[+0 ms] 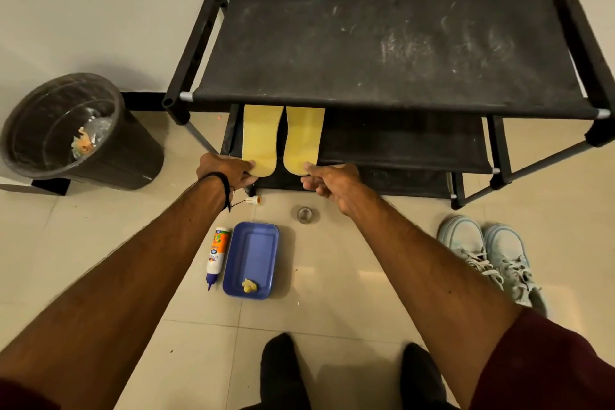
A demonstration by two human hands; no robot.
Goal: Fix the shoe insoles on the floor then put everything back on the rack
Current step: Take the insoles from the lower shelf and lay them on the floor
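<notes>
Two yellow insoles lie side by side on the middle shelf of the black shoe rack point(392, 43), toes hidden under the top shelf. My left hand point(226, 171) pinches the heel of the left insole point(261, 140). My right hand point(327, 181) pinches the heel of the right insole point(303, 140). On the floor behind my hands lie a glue bottle point(217, 256), a blue tray point(252, 260) holding a small yellow scrap, a small glass dish point(306, 214) and a small white-and-orange cap point(255, 200).
A dark bin point(76, 133) with scraps inside stands at the left by the wall. A pair of pale blue sneakers point(489, 260) sits on the tiles at the right. My feet in black socks point(283, 373) are at the bottom edge.
</notes>
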